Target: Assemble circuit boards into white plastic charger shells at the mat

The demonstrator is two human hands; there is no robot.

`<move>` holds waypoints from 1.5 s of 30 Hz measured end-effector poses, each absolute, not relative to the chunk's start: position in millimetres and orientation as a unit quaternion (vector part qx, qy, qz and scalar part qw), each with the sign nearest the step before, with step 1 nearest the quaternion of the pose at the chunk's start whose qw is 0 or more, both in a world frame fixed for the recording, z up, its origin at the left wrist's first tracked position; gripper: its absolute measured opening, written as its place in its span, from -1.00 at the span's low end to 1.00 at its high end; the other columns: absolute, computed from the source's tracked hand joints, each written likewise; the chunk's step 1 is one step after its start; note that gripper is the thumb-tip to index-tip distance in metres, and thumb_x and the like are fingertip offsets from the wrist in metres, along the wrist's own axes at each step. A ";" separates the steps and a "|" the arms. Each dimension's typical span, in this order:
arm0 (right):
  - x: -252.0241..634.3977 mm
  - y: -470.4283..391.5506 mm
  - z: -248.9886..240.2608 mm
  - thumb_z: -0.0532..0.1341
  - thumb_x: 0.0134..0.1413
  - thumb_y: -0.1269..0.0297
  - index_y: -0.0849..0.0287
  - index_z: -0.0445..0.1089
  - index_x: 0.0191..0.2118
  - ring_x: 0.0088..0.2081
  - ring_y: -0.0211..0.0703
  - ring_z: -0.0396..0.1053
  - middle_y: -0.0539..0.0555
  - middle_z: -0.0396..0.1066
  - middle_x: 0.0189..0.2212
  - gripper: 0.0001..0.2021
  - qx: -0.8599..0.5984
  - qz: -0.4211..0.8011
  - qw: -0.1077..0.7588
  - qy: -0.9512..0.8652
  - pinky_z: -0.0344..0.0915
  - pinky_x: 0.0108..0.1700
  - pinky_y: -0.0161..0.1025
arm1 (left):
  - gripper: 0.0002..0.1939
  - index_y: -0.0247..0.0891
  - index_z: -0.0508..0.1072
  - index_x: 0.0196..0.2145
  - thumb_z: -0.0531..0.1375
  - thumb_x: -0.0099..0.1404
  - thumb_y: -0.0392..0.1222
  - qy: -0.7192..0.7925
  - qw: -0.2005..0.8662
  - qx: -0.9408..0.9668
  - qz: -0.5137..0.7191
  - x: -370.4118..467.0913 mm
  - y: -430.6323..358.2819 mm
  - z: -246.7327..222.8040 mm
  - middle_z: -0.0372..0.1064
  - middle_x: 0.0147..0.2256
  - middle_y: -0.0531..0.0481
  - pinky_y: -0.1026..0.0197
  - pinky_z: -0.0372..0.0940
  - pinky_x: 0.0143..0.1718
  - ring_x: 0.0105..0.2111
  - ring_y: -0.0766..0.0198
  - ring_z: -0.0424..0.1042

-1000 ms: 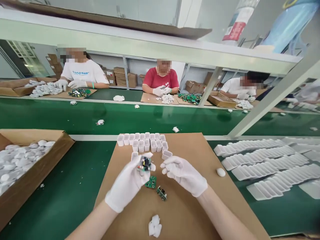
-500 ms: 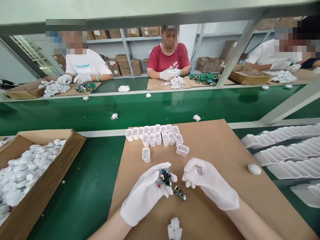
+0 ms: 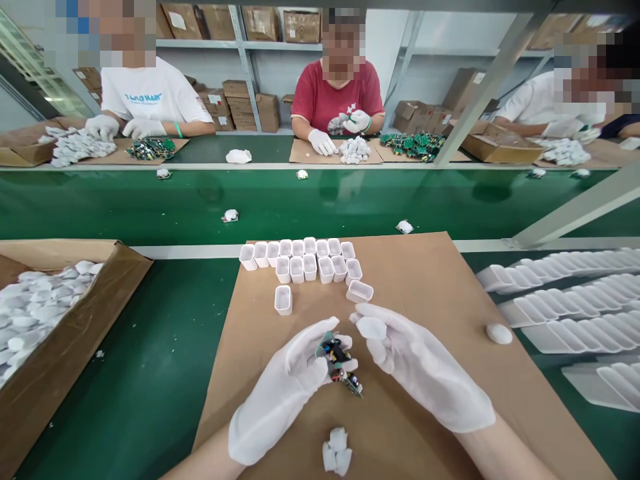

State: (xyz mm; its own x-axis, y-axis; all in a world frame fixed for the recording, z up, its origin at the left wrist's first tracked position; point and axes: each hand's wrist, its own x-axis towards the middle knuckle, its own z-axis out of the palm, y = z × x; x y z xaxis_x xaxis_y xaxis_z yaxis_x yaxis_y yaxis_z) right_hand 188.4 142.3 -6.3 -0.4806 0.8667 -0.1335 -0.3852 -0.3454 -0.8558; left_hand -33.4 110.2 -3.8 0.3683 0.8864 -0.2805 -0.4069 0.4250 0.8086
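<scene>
My left hand (image 3: pixel 285 387), in a white glove, is closed around a small green circuit board (image 3: pixel 335 353) with black and coloured parts, tilted between thumb and fingers. Just below its fingertips is a second small circuit board (image 3: pixel 354 385); whether the two touch I cannot tell. My right hand (image 3: pixel 415 363), gloved too, is just right of the board and holds a smooth, white rounded piece (image 3: pixel 373 328) between thumb and fingers. Nearer to me, a small cluster of white pieces (image 3: pixel 337 453) lies on the brown cardboard sheet (image 3: pixel 400 433).
Small white open boxes (image 3: pixel 310 268) stand in rows at the sheet's far side. A white oval piece (image 3: pixel 499 334) lies rightward, beside nested white trays (image 3: pixel 575 310). At left, a carton (image 3: pixel 75 373) holds many white pieces. Beyond the green belt (image 3: pixel 260 200), several people handle parts.
My left hand has tilted the circuit board. My right hand has turned and opened its grip somewhat, so the white piece now shows. The view has shifted slightly.
</scene>
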 end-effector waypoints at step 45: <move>150.0 102.3 -22.9 0.11 0.08 0.72 0.02 0.25 -0.05 -0.16 -0.12 0.44 0.04 0.37 -0.25 -0.56 -0.373 0.373 0.544 -0.653 0.44 -0.19 -0.19 | -0.80 -0.19 0.44 -0.18 0.32 0.23 -0.18 0.410 0.679 0.359 0.492 -14.0 85.1 -15.5 0.42 -0.05 -0.14 0.12 0.46 -0.16 -0.10 0.08 0.48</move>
